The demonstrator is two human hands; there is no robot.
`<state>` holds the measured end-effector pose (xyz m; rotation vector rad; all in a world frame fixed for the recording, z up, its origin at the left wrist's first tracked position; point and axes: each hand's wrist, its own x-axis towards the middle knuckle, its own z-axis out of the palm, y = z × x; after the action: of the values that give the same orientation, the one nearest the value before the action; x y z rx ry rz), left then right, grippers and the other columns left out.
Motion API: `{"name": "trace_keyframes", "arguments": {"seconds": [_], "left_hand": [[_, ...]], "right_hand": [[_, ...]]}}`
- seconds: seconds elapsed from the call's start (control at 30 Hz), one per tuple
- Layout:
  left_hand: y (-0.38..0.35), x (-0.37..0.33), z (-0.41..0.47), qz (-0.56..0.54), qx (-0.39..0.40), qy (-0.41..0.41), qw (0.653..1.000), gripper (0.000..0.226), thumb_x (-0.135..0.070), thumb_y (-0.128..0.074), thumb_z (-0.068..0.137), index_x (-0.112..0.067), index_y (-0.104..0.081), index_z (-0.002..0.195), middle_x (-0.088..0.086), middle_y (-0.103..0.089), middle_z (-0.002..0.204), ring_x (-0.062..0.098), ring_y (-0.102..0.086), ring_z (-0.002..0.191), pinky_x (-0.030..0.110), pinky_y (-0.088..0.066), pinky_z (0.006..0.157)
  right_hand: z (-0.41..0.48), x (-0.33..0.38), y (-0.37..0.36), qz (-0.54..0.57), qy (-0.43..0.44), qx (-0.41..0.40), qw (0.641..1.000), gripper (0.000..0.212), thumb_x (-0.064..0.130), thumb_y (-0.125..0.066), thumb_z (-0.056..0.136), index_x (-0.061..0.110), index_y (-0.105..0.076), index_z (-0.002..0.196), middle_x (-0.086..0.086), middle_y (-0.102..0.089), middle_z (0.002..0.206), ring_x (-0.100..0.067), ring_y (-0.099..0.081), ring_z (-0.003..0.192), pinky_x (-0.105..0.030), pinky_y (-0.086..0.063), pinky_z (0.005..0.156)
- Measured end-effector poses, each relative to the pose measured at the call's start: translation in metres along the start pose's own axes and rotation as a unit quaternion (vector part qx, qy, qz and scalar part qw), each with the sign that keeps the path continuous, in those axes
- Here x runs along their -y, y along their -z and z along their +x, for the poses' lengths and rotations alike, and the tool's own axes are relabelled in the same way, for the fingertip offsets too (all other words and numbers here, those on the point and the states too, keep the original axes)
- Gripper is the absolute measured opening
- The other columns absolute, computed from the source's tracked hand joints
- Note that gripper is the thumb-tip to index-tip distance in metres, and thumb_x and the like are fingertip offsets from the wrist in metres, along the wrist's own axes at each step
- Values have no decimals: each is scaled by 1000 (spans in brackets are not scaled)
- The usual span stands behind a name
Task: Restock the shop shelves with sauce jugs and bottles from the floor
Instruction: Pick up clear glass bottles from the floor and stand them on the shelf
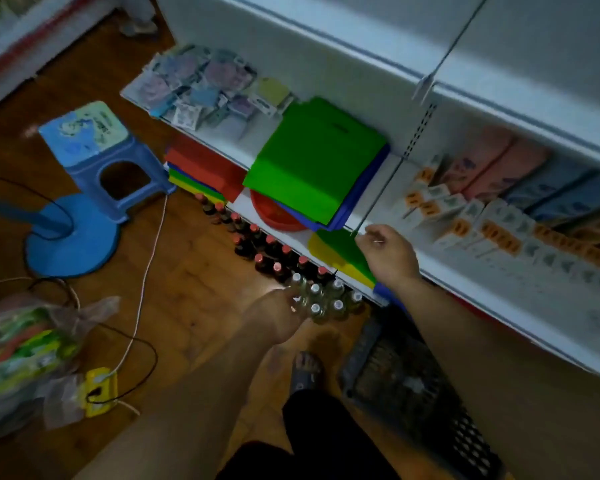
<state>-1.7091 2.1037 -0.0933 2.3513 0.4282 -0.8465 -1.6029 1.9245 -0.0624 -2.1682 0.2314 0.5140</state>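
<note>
Several dark sauce bottles with red caps point(257, 244) stand in rows on the wooden floor along the foot of the white shelf unit point(499, 317). Just nearer me stands a cluster of clear bottles with white caps point(326, 299). My left hand point(278, 317) reaches down to the left side of that cluster, its fingers touching the nearest bottle; blur hides whether they are closed round it. My right hand point(385, 254) hovers at the shelf's front edge beside a thin metal divider rod point(378, 199), fingers loosely curled and pinching nothing I can make out.
Green, blue, yellow and red folded sheets point(312, 161) and a red bowl point(274, 216) lie on the shelf; boxed goods point(482, 220) fill the right bay. A blue stool point(101, 147), a fan base point(70, 237), cables, a yellow power strip point(99, 389), a plastic bag point(25, 355) and a dark basket point(413, 386) occupy the floor.
</note>
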Motion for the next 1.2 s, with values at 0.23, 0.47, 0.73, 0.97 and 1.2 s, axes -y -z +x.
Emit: {"name": "trace_keyframes", "arguments": {"seconds": [0.23,0.47,0.73,0.97,1.2], "left_hand": [[-36,74,88,22,89,42,995,48,-48,-53,91,-28,-50,134,0,-57,132,22,-55,118,38,-44,101],[-89,148,201,93,105,6,990,44,-46,-51,91,-26,-50,130,0,-57,129,23,-54,119,38,-44,100],[-171,212,288,84,64,-48,993,51,-44,-57,85,-29,-43,132,1,-52,127,24,-53,113,39,-48,89],[-203,228,331,57,13,-101,993,54,-41,-61,87,-27,-44,136,-2,-48,137,23,-48,123,38,-43,92],[-217,219,345,-8,30,-116,993,31,-40,-61,88,-31,-58,118,-6,-59,123,19,-54,114,34,-45,90]], "right_hand": [[57,-44,-90,-85,-56,36,994,40,35,-59,90,17,-58,127,-2,-62,127,-24,-55,119,-34,-44,98],[106,-127,-196,-148,-96,48,983,36,32,-57,91,19,-58,125,-7,-59,130,-29,-54,118,-39,-44,97],[146,-229,-285,-220,-94,32,970,45,41,-50,87,13,-55,123,-12,-57,123,-32,-53,113,-31,-40,82],[169,-269,-312,-198,-89,5,976,36,33,-59,90,20,-54,123,-8,-59,124,-29,-54,113,-26,-33,76],[184,-285,-327,-170,-73,-10,983,24,29,-57,92,16,-62,111,-9,-64,115,-29,-57,108,-29,-37,79]]}}
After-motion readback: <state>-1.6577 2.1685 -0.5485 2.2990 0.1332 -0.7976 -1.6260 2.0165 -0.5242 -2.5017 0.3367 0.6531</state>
